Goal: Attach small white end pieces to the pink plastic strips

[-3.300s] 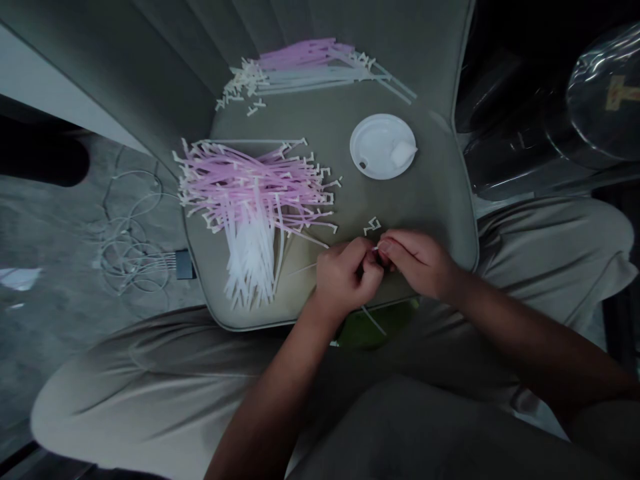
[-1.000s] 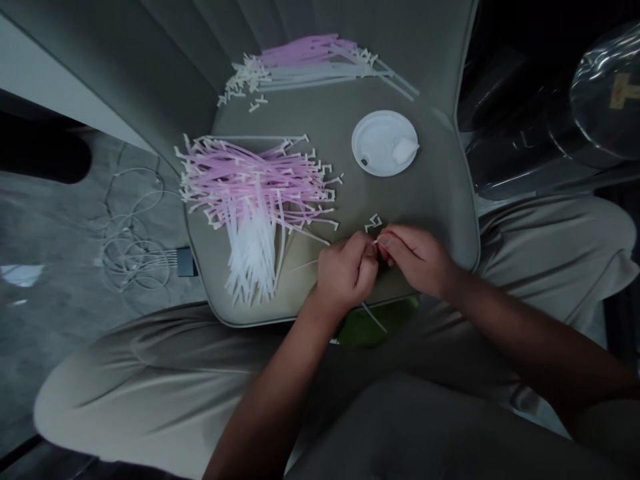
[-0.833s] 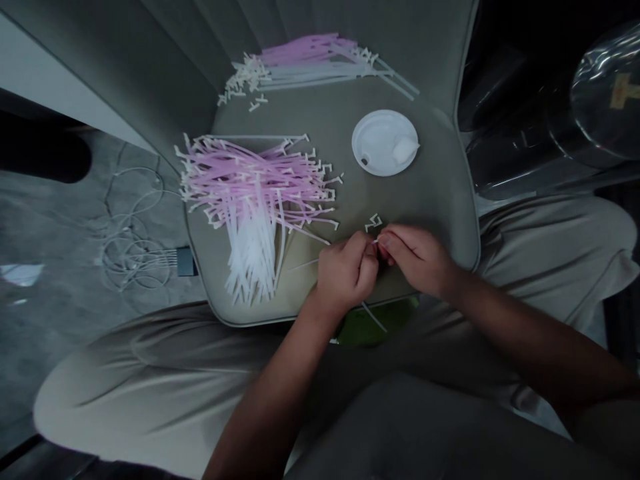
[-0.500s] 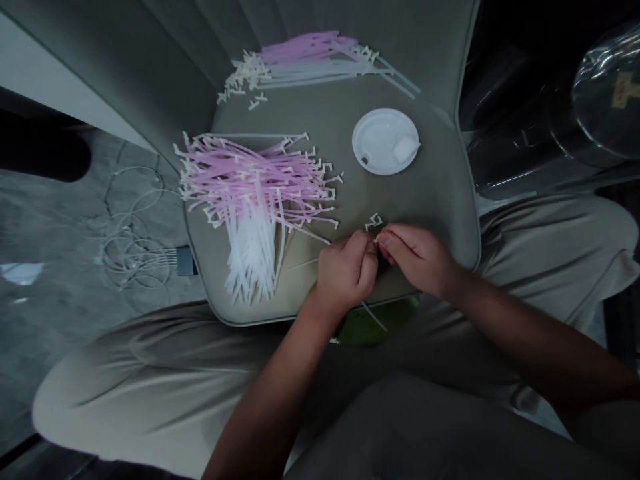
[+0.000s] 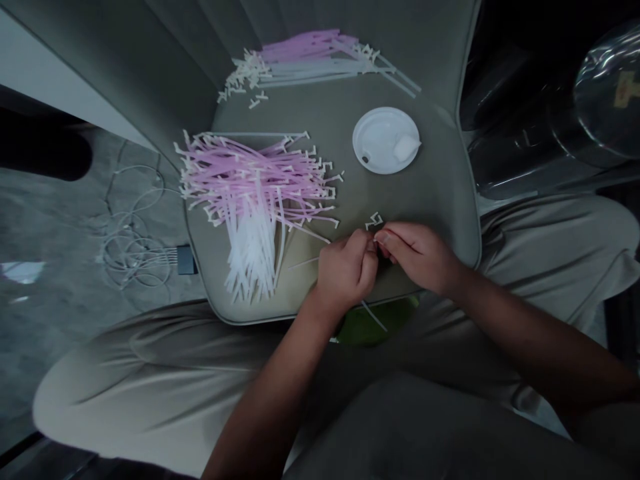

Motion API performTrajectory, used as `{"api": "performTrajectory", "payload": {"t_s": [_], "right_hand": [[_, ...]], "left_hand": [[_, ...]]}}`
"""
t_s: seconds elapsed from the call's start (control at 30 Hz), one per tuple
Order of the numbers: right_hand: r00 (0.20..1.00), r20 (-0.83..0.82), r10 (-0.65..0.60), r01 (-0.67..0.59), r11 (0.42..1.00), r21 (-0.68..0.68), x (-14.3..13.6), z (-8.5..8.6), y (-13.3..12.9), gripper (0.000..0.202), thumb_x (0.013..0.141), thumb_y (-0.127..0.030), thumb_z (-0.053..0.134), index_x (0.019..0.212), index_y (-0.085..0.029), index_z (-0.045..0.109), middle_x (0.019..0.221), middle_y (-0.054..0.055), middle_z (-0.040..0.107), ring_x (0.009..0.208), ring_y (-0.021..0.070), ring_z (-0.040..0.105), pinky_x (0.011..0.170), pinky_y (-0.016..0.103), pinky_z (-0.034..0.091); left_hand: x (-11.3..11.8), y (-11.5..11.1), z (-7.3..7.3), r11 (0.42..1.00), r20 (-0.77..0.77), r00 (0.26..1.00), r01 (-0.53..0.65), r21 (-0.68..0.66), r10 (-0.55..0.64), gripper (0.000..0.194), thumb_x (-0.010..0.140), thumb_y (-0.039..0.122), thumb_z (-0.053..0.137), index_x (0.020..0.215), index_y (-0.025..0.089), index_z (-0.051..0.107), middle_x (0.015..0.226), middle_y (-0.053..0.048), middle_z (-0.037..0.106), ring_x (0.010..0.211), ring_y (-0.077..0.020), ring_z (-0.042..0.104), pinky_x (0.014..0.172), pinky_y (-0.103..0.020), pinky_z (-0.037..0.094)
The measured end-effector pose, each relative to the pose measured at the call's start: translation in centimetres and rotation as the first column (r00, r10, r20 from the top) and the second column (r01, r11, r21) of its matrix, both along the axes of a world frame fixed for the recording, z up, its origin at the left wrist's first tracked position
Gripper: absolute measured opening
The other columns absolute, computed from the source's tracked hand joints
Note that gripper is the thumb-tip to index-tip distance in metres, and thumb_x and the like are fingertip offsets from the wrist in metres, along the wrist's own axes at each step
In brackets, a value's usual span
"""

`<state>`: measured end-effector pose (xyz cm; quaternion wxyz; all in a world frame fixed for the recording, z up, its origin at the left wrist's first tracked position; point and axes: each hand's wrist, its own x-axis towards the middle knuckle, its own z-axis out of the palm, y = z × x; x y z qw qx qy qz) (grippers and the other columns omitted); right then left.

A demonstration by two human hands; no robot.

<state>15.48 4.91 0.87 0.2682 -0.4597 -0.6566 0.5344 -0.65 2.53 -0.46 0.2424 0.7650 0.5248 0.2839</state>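
Near the chair's front edge my left hand (image 5: 347, 270) is closed in a fist around a thin white tube (image 5: 374, 316), whose lower end sticks out below the palm. Touching its fingers, my right hand (image 5: 420, 257) is closed in a pinch on a small white piece, mostly hidden by the fingertips. Just beyond the fingers lie a few small white angled connectors (image 5: 374, 221). Left of my hands is a heap of pink tubes (image 5: 250, 170) with white connectors at their ends. Plain white tubes (image 5: 253, 257) lie across its near side.
All of this rests on a grey chair seat (image 5: 325, 113). A white lid (image 5: 384, 123) with a white lump on it sits toward the right. More pink tubes (image 5: 310, 45) and loose connectors (image 5: 250, 70) lie at the back. Coiled cables (image 5: 135, 260) are on the floor at left.
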Motion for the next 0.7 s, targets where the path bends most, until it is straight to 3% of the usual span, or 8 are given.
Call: {"api": "performTrajectory", "payload": {"t_s": [0.4,0.7], "right_hand": [[0.999,0.038,-0.028,0.028,1.0,0.004,-0.2,0.14,0.09,0.033,0.097,-0.031,0.041,0.067,-0.019,0.047,0.062,-0.004,0.047,0.059,0.009,0.042,0.058,0.025,0.032],[0.992,0.123,-0.025,0.008,0.991,0.133,0.34,-0.12,0.01,0.035,0.099,-0.033,0.041,0.067,-0.02,0.045,0.064,-0.003,0.049,0.061,0.0098,0.042,0.062,0.027,0.031]], "left_hand": [[0.02,0.01,0.08,1.0,-0.087,0.996,0.002,-0.008,-0.002,0.018,0.092,0.018,0.036,0.08,0.021,0.049,0.064,0.0,0.057,0.06,-0.0157,0.056,0.058,-0.028,0.034],[0.34,-0.05,-0.14,0.999,-0.225,0.974,0.021,0.047,-0.01,0.022,0.096,0.023,0.035,0.086,0.019,0.054,0.066,-0.003,0.061,0.06,-0.017,0.057,0.054,-0.028,0.032]]}}
